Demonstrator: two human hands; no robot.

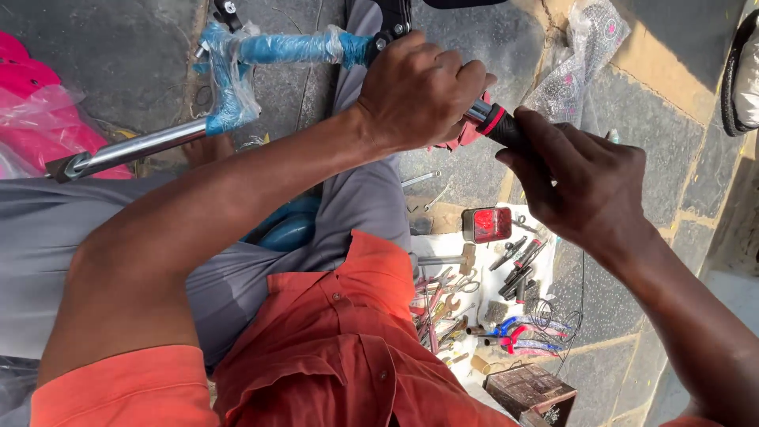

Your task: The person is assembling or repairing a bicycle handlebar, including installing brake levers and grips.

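Handlebar (150, 146), chrome and wrapped in blue plastic, runs across the lap to the left hand (419, 91), clamped around its bar end. Just right of it, the right hand (581, 178) closes on the black-and-red grip (500, 125), partly slid on, not fully seated. Below both hands lie scattered tools (482, 304).

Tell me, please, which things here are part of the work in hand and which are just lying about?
In hand:
- left hand gripping the chrome handlebar
- right hand on the black-and-red grip
- blue plastic-wrapped frame tube

Lying about:
- red tin
- pliers
- spanners
- wooden box
- pink bag
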